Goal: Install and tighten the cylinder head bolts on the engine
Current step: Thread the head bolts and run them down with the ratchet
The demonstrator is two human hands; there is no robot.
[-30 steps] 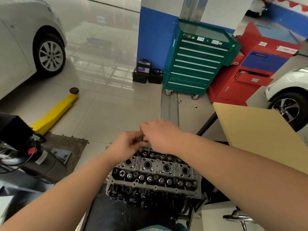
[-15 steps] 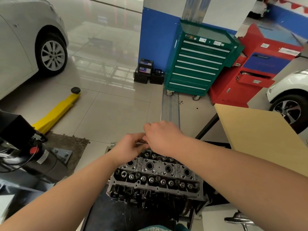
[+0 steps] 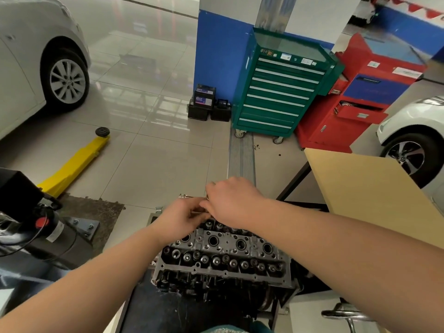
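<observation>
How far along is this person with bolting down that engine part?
Done: the cylinder head already sits on the engine. In hand: the left hand and right hand meet over its far edge, fingers curled round something small and metallic, perhaps a bolt. Left: no wrench is in view, so tightening seems yet to come.

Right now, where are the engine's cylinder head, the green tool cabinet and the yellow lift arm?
cylinder head (image 3: 223,251): head view, on its top face.
green tool cabinet (image 3: 276,92): head view, on its drawer front.
yellow lift arm (image 3: 77,162): head view, midway along the arm.
</observation>
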